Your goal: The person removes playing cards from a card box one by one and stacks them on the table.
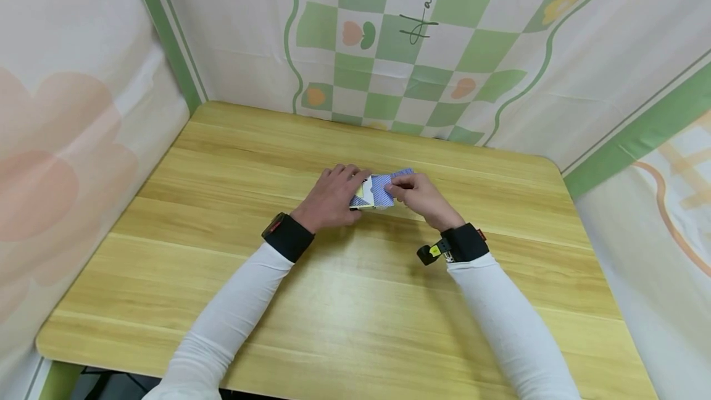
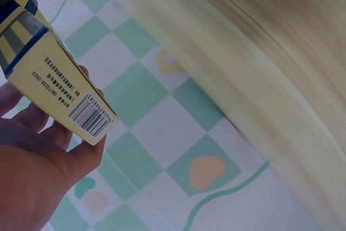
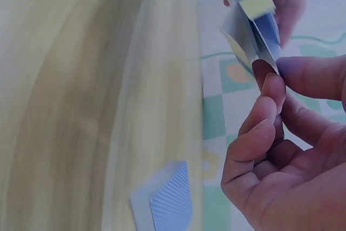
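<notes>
My left hand grips a small pale-yellow card box between thumb and fingers. A barcode and dark print show on the box in the left wrist view. With thumb and forefinger, my right hand pinches the edge of a blue-patterned playing card at the box's open end. A pale flap stands out from that end in the right wrist view. Behind the right fingers, a stack of blue-backed playing cards lies on the table.
The wooden table has rounded corners. Patterned cloth hangs along its far edge, with more cloth on the left and right sides. A loose strap end sticks out from the right wristband.
</notes>
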Available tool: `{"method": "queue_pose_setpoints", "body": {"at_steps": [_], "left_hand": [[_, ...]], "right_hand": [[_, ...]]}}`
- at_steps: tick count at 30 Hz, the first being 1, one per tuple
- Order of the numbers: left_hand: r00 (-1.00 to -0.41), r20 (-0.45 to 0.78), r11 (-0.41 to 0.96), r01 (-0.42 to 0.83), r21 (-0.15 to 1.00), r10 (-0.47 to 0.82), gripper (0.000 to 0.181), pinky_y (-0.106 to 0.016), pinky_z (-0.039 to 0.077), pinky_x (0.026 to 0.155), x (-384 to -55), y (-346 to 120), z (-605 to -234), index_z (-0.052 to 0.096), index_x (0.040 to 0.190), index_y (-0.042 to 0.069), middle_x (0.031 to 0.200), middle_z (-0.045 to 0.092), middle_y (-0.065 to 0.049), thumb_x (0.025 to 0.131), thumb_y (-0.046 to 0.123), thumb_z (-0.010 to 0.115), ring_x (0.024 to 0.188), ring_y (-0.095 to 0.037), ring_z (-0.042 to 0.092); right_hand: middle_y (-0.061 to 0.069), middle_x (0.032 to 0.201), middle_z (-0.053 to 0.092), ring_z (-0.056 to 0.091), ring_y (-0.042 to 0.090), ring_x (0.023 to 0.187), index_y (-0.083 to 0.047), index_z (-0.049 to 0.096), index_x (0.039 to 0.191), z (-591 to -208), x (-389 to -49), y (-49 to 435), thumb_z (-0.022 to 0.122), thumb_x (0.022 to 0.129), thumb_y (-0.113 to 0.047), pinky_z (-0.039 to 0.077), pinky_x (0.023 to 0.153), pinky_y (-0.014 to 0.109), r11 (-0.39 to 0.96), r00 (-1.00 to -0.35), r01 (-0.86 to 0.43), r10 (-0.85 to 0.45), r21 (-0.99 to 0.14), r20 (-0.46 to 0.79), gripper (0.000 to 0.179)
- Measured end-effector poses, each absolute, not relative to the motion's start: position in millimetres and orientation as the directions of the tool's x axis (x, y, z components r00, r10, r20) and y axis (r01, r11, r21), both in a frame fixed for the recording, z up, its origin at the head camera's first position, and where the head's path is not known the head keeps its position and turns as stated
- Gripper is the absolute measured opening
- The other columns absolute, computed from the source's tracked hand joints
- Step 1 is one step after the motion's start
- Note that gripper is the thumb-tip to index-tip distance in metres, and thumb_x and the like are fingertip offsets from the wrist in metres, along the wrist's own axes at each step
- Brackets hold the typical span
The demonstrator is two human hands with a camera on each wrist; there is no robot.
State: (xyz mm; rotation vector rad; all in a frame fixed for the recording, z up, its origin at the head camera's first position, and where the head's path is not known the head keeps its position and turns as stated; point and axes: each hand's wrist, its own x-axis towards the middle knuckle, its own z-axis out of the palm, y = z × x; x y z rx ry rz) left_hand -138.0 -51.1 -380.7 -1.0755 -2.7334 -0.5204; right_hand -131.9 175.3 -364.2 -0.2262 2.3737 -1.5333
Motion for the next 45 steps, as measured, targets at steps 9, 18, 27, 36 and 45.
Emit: {"method": "queue_pose_setpoints", "body": {"at_steps": [9, 18, 27, 36, 45], "left_hand": [[-0.740, 0.250, 0.688, 0.673, 0.272, 0.625, 0.079, -0.045, 0.032, 0.091, -138, -53, -378, 0.037, 0.138, 0.015, 0.127, 0.046, -0.006, 0.070, 0.034, 0.071, 0.115, -0.026, 0.041], [-0.735, 0.251, 0.672, 0.678, 0.299, 0.630, 0.079, -0.044, 0.032, 0.090, -137, -52, -378, 0.037, 0.139, 0.015, 0.125, 0.046, -0.007, 0.071, 0.035, 0.071, 0.115, -0.027, 0.041], [-0.728, 0.245, 0.662, 0.685, 0.306, 0.640, 0.078, -0.042, 0.032, 0.089, -137, -55, -377, 0.038, 0.138, 0.016, 0.125, 0.046, -0.005, 0.070, 0.035, 0.072, 0.113, -0.024, 0.041], [-0.719, 0.256, 0.649, 0.694, 0.313, 0.646, 0.078, -0.043, 0.032, 0.089, -136, -56, -378, 0.039, 0.137, 0.015, 0.124, 0.046, -0.005, 0.070, 0.034, 0.073, 0.113, -0.024, 0.041], [-0.722, 0.237, 0.664, 0.691, 0.285, 0.650, 0.075, -0.048, 0.032, 0.088, -137, -57, -381, 0.038, 0.140, 0.019, 0.126, 0.046, -0.004, 0.072, 0.032, 0.069, 0.113, -0.027, 0.041]], "right_hand": [[0.011, 0.104, 0.055, 0.051, 0.026, 0.094, -0.008, 0.051, 0.124, -353, -131, 189, 0.059, 0.087, -0.038, 0.044, 0.075, 0.036, 0.561, -0.952, -0.070, -0.286, -0.825, -0.113, 0.048], [0.005, 0.124, 0.047, 0.050, 0.025, 0.106, -0.011, 0.044, 0.130, -351, -131, 184, 0.075, 0.073, -0.033, 0.044, 0.083, 0.039, 0.540, -0.870, -0.274, -0.491, -0.796, -0.034, 0.068], [0.005, 0.118, 0.048, 0.047, 0.024, 0.102, -0.017, 0.057, 0.116, -352, -133, 178, 0.078, 0.068, -0.036, 0.046, 0.079, 0.040, 0.616, -0.836, -0.446, -0.546, -0.650, 0.057, 0.055], [0.003, 0.116, 0.049, 0.046, 0.021, 0.102, -0.015, 0.054, 0.124, -347, -134, 179, 0.077, 0.068, -0.036, 0.043, 0.079, 0.036, 0.714, -0.826, -0.507, -0.562, -0.484, 0.035, 0.064], [0.006, 0.119, 0.046, 0.045, 0.024, 0.103, -0.012, 0.055, 0.120, -345, -133, 182, 0.078, 0.066, -0.032, 0.044, 0.080, 0.037, 0.742, -0.835, -0.497, -0.551, -0.451, 0.014, 0.062]]}}
